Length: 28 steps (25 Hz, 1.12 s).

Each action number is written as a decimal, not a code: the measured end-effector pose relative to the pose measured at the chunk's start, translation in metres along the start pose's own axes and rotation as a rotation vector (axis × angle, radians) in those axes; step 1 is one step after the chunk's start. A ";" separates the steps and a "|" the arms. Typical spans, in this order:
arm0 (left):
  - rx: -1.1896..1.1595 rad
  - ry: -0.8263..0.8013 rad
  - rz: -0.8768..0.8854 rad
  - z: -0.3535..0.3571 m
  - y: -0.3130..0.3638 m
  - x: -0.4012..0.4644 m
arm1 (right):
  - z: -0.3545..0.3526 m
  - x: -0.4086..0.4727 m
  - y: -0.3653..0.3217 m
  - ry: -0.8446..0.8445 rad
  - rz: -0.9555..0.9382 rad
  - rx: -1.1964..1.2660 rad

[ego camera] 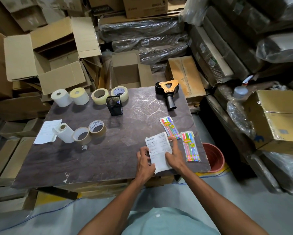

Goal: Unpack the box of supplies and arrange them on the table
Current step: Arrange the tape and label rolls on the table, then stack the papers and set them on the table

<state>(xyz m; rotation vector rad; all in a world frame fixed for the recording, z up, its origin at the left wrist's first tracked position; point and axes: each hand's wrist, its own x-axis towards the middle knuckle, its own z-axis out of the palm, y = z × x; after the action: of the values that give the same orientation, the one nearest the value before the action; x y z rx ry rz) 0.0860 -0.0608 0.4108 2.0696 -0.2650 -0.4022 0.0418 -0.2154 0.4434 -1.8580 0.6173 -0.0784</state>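
White folded papers [159,152], printed with an Amazon heading, are lying near the lower right edge of the dark table [98,156]. Left hand [144,162] is resting on the stack's left edge, fingers bent over the paper and pressing it down. Right hand [174,155] is lying on the stack's right side, fingers spread fairly straight, fingertips touching the paper; neither hand is lifting it.

Just right of the papers, two clear packets of coloured pens are lying flat: one [170,128] angled above the right hand, the other [191,146] beside it toward the table's right edge.

Upper centre of the frame: black mesh pen cup [114,106] standing upright, with two clear tape rolls [100,96] [120,92] behind it. Left of those, two label rolls, one white [61,97], one pale yellow [79,96]. Orange and black tape dispenser [168,91] is sitting at the table's far right corner, handle pointing toward the viewer.

Left middle: a white sheet [46,132] lying flat, a white roll [64,133] partly on it, and two brown tape rolls [82,135] [97,128] touching each other.

Open cardboard box [54,53] is sitting in the upper left, beyond the table. A terracotta pot [213,157] is standing on the floor off the table's lower right corner.
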 end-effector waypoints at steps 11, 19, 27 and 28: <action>-0.139 0.002 -0.008 -0.029 0.017 0.035 | 0.006 0.015 -0.007 0.013 -0.110 -0.032; 0.056 0.268 0.252 -0.051 0.024 0.035 | 0.020 0.017 -0.027 0.191 -0.408 -0.091; 0.022 0.170 0.201 -0.042 0.015 0.037 | 0.034 0.010 -0.002 0.216 -0.264 -0.063; 0.045 0.158 0.201 -0.042 0.014 0.038 | 0.033 0.010 -0.001 0.192 -0.258 -0.077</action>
<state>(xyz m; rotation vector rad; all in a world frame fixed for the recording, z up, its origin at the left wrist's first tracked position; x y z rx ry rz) 0.1368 -0.0476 0.4366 2.0825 -0.3853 -0.1110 0.0625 -0.1915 0.4297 -2.0123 0.5138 -0.4117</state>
